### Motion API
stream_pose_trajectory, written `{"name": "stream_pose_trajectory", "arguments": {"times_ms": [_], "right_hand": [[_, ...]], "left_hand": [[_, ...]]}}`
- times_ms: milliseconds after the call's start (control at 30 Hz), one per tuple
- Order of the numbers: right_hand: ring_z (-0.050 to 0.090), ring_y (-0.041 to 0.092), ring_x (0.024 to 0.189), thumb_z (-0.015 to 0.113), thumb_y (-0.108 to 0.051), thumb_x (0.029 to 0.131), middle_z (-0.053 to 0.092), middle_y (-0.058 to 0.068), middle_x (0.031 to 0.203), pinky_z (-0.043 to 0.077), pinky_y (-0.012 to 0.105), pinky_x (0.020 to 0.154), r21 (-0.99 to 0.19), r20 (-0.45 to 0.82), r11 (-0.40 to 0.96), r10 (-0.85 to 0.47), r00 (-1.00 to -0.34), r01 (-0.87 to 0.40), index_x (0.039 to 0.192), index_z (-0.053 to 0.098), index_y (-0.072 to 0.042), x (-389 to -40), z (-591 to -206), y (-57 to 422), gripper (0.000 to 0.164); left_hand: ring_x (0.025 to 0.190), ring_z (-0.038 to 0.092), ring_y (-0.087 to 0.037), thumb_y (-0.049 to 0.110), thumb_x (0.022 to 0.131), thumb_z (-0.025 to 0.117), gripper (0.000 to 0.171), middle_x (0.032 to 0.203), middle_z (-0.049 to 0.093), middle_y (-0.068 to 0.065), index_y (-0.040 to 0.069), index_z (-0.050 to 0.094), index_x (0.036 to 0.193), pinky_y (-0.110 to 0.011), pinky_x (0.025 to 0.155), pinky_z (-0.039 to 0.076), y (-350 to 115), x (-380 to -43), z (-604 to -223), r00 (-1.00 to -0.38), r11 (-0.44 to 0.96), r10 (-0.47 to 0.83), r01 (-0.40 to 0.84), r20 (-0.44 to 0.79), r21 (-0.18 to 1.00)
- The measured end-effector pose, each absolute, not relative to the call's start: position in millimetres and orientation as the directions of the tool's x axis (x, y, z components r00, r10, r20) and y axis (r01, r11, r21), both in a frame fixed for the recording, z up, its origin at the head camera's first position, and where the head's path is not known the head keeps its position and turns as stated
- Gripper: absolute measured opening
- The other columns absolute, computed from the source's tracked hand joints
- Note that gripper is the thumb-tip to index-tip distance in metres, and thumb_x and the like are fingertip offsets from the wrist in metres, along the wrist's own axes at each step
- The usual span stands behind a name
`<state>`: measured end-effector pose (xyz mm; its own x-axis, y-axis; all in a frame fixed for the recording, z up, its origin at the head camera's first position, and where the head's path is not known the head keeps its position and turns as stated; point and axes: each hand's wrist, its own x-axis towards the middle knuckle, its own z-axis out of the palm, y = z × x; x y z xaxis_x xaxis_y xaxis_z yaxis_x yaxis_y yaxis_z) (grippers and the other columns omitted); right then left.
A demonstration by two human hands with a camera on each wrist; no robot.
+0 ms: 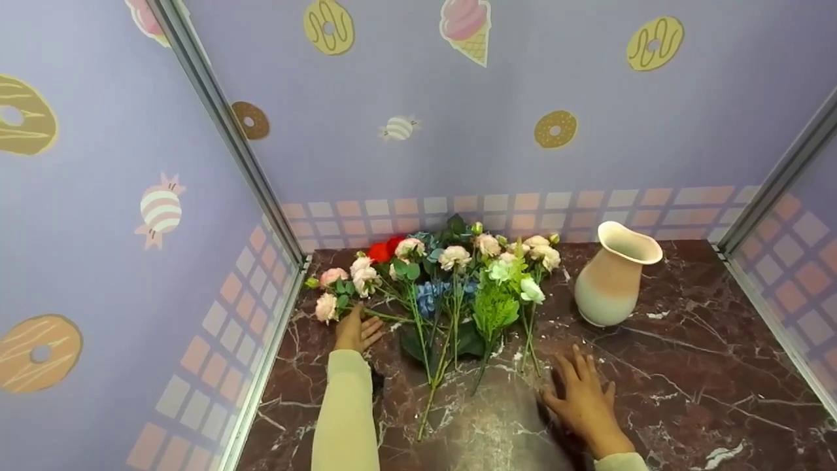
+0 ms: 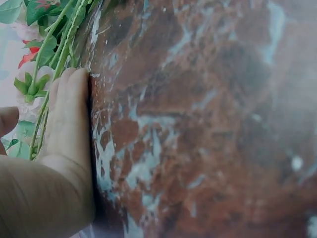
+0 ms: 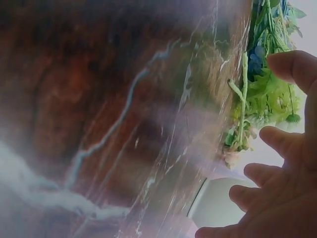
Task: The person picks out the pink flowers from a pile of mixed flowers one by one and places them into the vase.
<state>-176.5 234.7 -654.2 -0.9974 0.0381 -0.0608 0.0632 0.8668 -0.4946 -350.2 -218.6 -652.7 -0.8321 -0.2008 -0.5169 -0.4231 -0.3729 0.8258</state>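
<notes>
A spread of artificial flowers lies along the back of the dark marbled table: pale pink blooms (image 1: 455,258), red flowers (image 1: 387,249), blue flowers (image 1: 431,296) and a green leafy sprig (image 1: 495,307), their stems towards the front. At the left end of the spread, my left hand (image 1: 353,333) lies palm up beside a pale pink flower (image 1: 327,307), its straight fingers against the stems (image 2: 62,44). My right hand (image 1: 584,394) is spread out over the table, fingers apart, holding nothing. Beyond it stands an upright vase (image 1: 608,281), peach above and whitish below.
Lilac walls (image 1: 405,163) with sweets and donut pictures enclose the table (image 1: 686,366) at the back and both sides. Metal corner posts (image 1: 229,124) rise at the back left and right. One long stem (image 1: 428,412) reaches towards the table's front.
</notes>
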Motion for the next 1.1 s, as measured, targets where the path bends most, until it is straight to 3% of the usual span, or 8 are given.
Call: {"name": "stream_pose_trajectory", "arguments": {"times_ms": [133,267,600,667,767,900,1033,1100], "right_hand": [[0.02,0.063,0.17,0.085,-0.039,0.096,0.02,0.029,0.187,0.012,0.098,0.122,-0.497,-0.073,0.865,0.037,-0.997,0.068,0.171,0.047,-0.01,-174.6,-654.0,234.1,0.089],[0.018,0.062,0.171,0.083,-0.038,0.097,0.018,0.028,0.188,0.01,0.097,0.123,-0.503,-0.092,0.861,0.032,-0.995,0.074,0.172,0.045,-0.01,-174.8,-654.0,234.2,0.089],[0.018,0.063,0.171,0.082,-0.036,0.098,0.018,0.029,0.187,0.011,0.097,0.123,-0.507,-0.076,0.86,0.027,-0.997,0.062,0.172,0.045,-0.01,-173.7,-654.3,234.0,0.087],[0.019,0.064,0.17,0.082,-0.036,0.097,0.019,0.029,0.187,0.011,0.097,0.123,-0.507,-0.072,0.86,0.026,-0.997,0.059,0.172,0.046,-0.011,-173.4,-654.4,232.9,0.087],[0.019,0.063,0.171,0.082,-0.036,0.097,0.02,0.029,0.187,0.011,0.097,0.123,-0.511,-0.07,0.857,0.026,-0.997,0.058,0.172,0.046,-0.012,-173.9,-655.0,231.5,0.087],[0.018,0.062,0.171,0.083,-0.036,0.097,0.019,0.028,0.187,0.011,0.097,0.123,-0.517,-0.07,0.854,0.021,-0.997,0.054,0.173,0.045,-0.013,-174.7,-656.1,230.3,0.088],[0.017,0.062,0.171,0.082,-0.034,0.098,0.019,0.029,0.187,0.012,0.097,0.124,-0.517,-0.055,0.854,0.036,-0.998,0.06,0.172,0.047,-0.01,-175.5,-655.0,230.7,0.085],[0.019,0.063,0.171,0.082,-0.032,0.098,0.019,0.03,0.187,0.014,0.097,0.124,-0.516,-0.03,0.854,0.051,-0.998,0.059,0.17,0.048,-0.008,-177.0,-652.7,230.7,0.082]], "left_hand": [[0.123,0.083,-0.033,0.041,0.122,0.052,0.074,0.13,0.081,-0.02,-0.001,0.027,0.178,-0.049,0.107,0.068,-221.5,-353.5,-663.1,-0.806,-0.318,-0.279,-0.436,-0.523,0.842],[0.105,0.086,-0.027,0.034,0.123,0.049,0.067,0.1,0.081,-0.007,-0.001,0.03,0.177,-0.048,0.096,0.071,-223.0,-360.2,-669.8,-0.781,-0.307,-0.353,-0.424,-0.516,0.852],[0.148,0.068,-0.039,0.022,0.123,0.049,0.056,0.112,0.076,-0.009,-0.001,0.04,0.174,-0.055,0.123,0.057,-215.6,-351.8,-648.5,-0.805,-0.394,-0.258,-0.417,-0.534,0.819],[0.142,0.073,-0.038,0.02,0.122,0.051,0.054,0.105,0.075,-0.007,-0.002,0.044,0.171,-0.054,0.124,0.057,-216.0,-347.9,-648.0,-0.81,-0.401,-0.251,-0.411,-0.53,0.819],[0.117,0.082,-0.029,0.02,0.121,0.056,0.049,0.1,0.072,-0.004,-0.002,0.05,0.164,-0.048,0.116,0.063,-219.5,-342.5,-649.6,-0.822,-0.406,-0.268,-0.376,-0.502,0.833],[0.097,0.083,-0.018,0.022,0.119,0.059,0.045,0.123,0.068,-0.012,-0.003,0.056,0.157,-0.034,0.096,0.069,-224.8,-337.7,-648.7,-0.831,-0.402,-0.352,-0.282,-0.431,0.871],[0.125,0.082,-0.037,0.021,0.12,0.059,0.05,0.164,0.058,-0.027,-0.006,0.054,0.161,-0.035,0.098,0.07,-221.8,-334.3,-639.3,-0.84,-0.352,-0.423,-0.193,-0.339,0.916],[0.135,0.074,-0.047,0.019,0.119,0.059,0.047,0.167,0.056,-0.032,-0.011,0.057,0.156,-0.041,0.102,0.069,-215.0,-333.6,-631.0,-0.847,-0.309,-0.456,-0.139,-0.275,0.941]]}}
